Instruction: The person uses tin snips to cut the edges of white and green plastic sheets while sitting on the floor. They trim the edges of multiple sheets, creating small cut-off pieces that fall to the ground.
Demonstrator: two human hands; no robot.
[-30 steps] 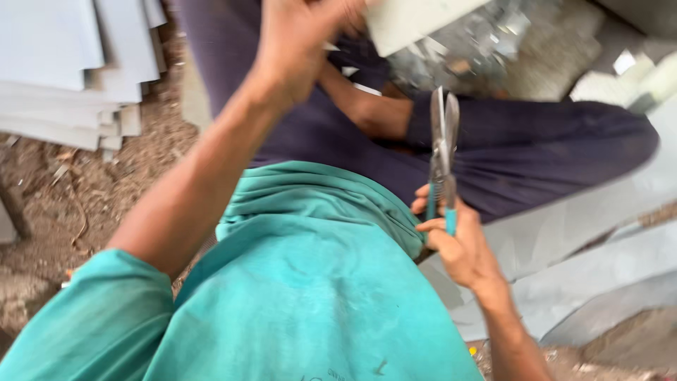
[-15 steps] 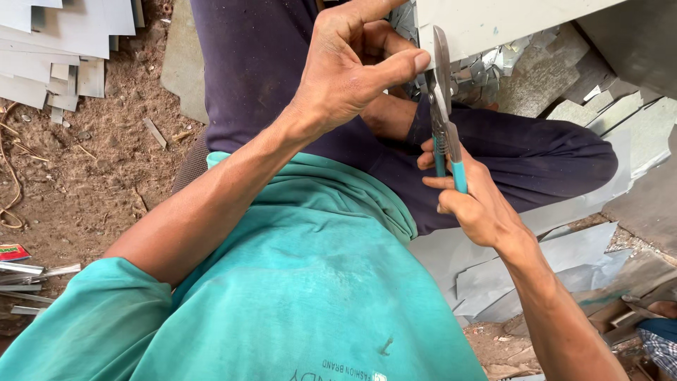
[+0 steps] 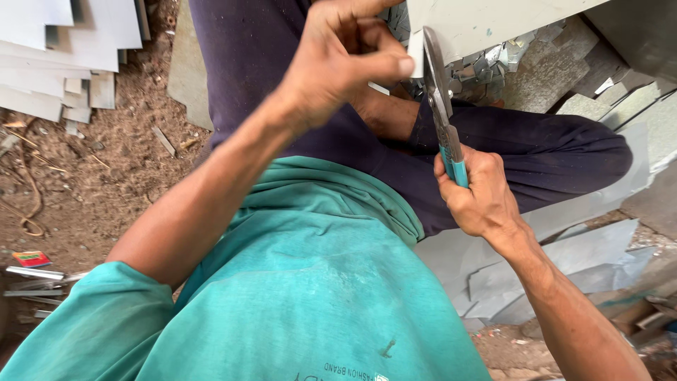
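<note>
Bare brown dirt (image 3: 106,183) runs along your left, littered with scraps, and a stack of pale sheets (image 3: 56,49) lies at the upper left corner. You're sitting cross-legged in dark trousers (image 3: 536,152) and a teal shirt (image 3: 310,282), looking straight down past your chest. Your left hand (image 3: 345,60) is up at the top of the view, thumb and fingers pinched on the lower left corner of a pale metal sheet (image 3: 486,21), holding that edge out in front of you. Your right hand (image 3: 476,194) is lower and to the right, fingers wrapped tight round the teal grips of the tin snips (image 3: 441,106), which stand nearly upright. Their grey blades point up and meet the sheet's bottom edge just beside your left thumb; the blades look close together, though whether they bite the metal I cannot tell. Behind the snips, a heap of small shiny offcuts (image 3: 493,63) sits by your knee. More grey sheets (image 3: 564,261) lie flat on the ground under your right forearm, overlapping one another. At the far left edge, thin metal strips (image 3: 35,282) and a small red packet (image 3: 32,258) rest on the soil.
</note>
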